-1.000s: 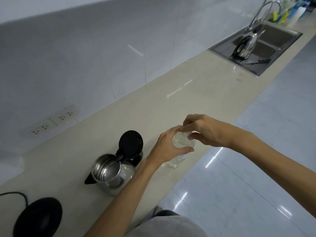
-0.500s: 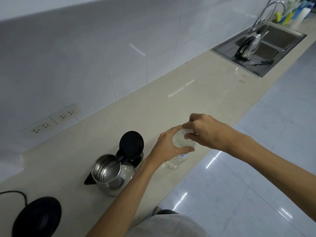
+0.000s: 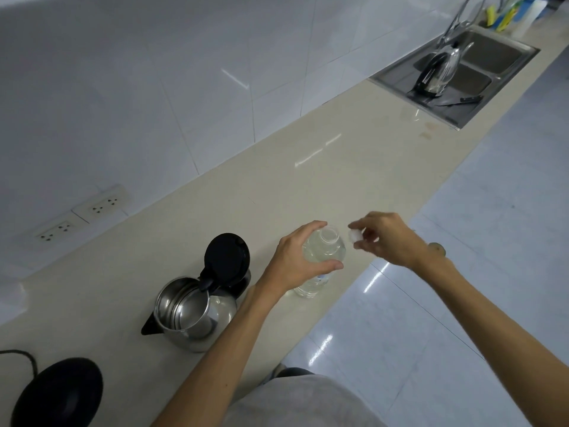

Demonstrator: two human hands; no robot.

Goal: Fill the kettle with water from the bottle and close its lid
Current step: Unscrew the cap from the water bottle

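Note:
A clear plastic water bottle stands upright near the counter's front edge, its mouth uncovered. My left hand is wrapped around its upper body. My right hand hovers just to the bottle's right, pinching the small white cap between fingertips. To the left stands a steel kettle with its black lid hinged upright, so the inside shows and looks dry.
The kettle's black base with its cord sits at the lower left. Wall sockets are on the tiled wall. A steel sink at the far right holds another kettle and a knife. The beige counter runs diagonally.
My right hand has come off the bottle's top and moved to the right with the cap, leaving the mouth uncovered. My left hand keeps its hold on the bottle.

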